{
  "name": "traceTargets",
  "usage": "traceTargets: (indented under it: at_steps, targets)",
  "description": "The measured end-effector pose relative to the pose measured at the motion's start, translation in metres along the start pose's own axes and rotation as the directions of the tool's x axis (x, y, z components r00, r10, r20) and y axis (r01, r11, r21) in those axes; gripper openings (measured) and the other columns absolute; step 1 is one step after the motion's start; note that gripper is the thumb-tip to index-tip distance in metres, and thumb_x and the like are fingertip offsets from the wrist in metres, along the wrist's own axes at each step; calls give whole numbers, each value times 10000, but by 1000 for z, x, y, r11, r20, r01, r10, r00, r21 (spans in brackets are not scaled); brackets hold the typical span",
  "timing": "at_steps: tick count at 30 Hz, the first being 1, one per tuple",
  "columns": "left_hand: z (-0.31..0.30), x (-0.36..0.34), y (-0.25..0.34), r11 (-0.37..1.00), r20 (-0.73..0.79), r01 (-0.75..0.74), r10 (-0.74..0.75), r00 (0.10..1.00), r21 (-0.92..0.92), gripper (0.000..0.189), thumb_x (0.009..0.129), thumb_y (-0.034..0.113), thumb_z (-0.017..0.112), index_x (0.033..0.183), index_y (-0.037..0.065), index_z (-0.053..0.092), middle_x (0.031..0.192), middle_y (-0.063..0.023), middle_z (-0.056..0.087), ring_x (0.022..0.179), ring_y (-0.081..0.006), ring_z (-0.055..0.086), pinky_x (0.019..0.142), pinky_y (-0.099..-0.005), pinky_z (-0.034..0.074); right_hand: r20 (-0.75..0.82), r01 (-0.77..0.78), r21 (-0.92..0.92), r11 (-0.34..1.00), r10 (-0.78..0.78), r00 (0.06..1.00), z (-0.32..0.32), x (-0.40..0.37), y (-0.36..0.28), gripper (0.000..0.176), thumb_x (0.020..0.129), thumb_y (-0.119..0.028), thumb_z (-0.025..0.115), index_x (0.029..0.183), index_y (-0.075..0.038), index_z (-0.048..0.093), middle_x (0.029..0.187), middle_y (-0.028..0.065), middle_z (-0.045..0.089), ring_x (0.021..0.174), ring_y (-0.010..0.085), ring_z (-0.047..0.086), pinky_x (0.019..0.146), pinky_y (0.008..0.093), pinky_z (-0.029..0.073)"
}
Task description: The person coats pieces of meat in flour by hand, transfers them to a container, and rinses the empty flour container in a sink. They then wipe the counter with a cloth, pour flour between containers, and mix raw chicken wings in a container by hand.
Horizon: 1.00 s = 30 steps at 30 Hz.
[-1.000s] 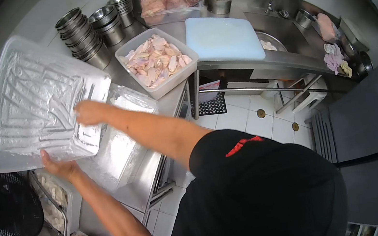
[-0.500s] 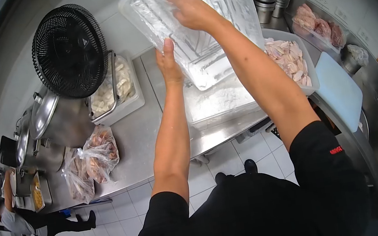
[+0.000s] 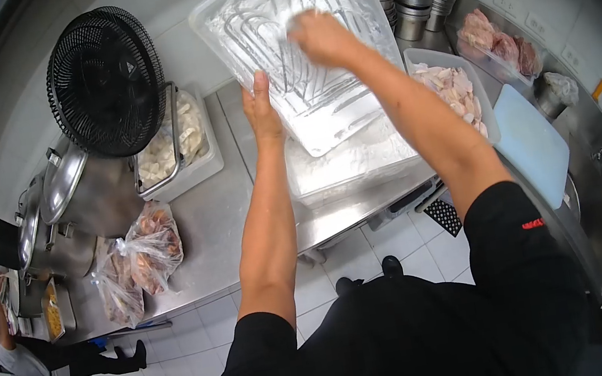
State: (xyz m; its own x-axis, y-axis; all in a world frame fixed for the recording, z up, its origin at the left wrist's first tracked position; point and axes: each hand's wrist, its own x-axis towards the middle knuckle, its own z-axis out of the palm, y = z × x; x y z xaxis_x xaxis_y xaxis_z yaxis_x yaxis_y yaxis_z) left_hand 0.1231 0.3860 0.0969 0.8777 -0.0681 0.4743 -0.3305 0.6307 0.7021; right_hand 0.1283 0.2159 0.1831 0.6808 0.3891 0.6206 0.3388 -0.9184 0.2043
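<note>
A large translucent plastic container (image 3: 324, 132) is tilted up above the counter, its inner face coated with white powder marked by streaks. My left hand (image 3: 261, 112) grips its left edge, thumb on the near side. Against the powdered face is my right hand (image 3: 325, 38), its fingers curled and slightly blurred; a small greyish thing at the fingertips is unclear. Below, partly covered by the tilted container, another container (image 3: 362, 176) with white powder sits on the counter.
Right: a tub of raw pieces (image 3: 485, 94), a blue cutting board (image 3: 532, 146), steel cups (image 3: 413, 23) and a meat container (image 3: 496, 61). Left: a black fan (image 3: 105, 83), a tub of white pieces (image 3: 211, 158), bagged meat (image 3: 154, 249) and pots (image 3: 67, 184). Another person (image 3: 23, 358) stands far left.
My right hand has moved down the powdered face, and its fingers are more curled. New curved streaks show in the powder. The view has shifted slightly.
</note>
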Motion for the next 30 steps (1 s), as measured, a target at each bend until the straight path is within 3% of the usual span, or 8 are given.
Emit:
traceTargets:
  at_steps: [4,12,13,16,24,26,28,30]
  targets:
    - [5,-2,5,999,-21,-17,16,1000,-28,609,904,346,554,1329,-50,372,1284,-147,482,1151,-213,478,992,-320,353,-249,-49,18,999,52,967,-14,34,24,289,724,3,517,980,-56,636,1052,130,591,1015,327,550,853,429,462]
    - [1,5,21,995,-58,-8,2,998,-95,585,900,317,557,1315,-53,376,1266,-163,491,1148,-239,500,961,-348,413,140,-71,212,975,41,989,27,-46,-4,218,750,36,480,943,0,576,994,163,551,993,342,517,827,398,460]
    - [1,3,24,995,-55,-13,8,998,-95,569,905,299,555,1318,-51,380,1267,-159,491,1152,-227,493,962,-337,408,-35,55,207,977,-49,998,24,-32,13,228,757,46,466,957,6,567,992,174,549,1000,349,512,854,402,450]
    - [-3,2,22,994,-74,11,-19,997,-108,554,905,295,552,1308,-49,391,1272,-167,485,1158,-232,490,964,-334,407,-158,-97,134,986,118,980,-4,14,27,253,767,46,464,994,4,568,1028,182,545,1014,353,501,899,411,422]
    - [-6,3,26,994,-60,3,-10,998,-107,572,897,307,567,1306,-55,399,1236,-150,515,1128,-213,502,945,-317,408,305,-156,286,946,64,950,33,-57,-12,221,803,35,475,992,13,588,1038,183,561,1019,335,523,897,405,429]
    - [-5,1,24,997,-48,14,-18,999,-76,573,895,313,570,1302,-55,406,1217,-142,530,1118,-204,505,939,-310,406,51,30,179,983,-39,998,20,-10,9,235,767,34,501,978,6,601,1030,185,575,994,346,540,874,408,442]
    - [-2,-1,24,997,-34,43,-46,998,-66,570,893,318,572,1296,-53,416,1203,-136,541,1110,-198,506,939,-306,400,-202,30,67,997,-16,979,-10,40,11,253,725,31,524,960,1,613,1033,186,582,983,346,546,863,411,450]
    - [0,-1,20,998,-38,48,-49,998,-27,572,888,330,577,1294,-43,426,1228,-141,525,1112,-204,502,959,-314,381,-288,139,31,990,-125,949,-6,75,4,245,714,22,527,941,-6,616,1017,184,589,965,344,552,846,419,456]
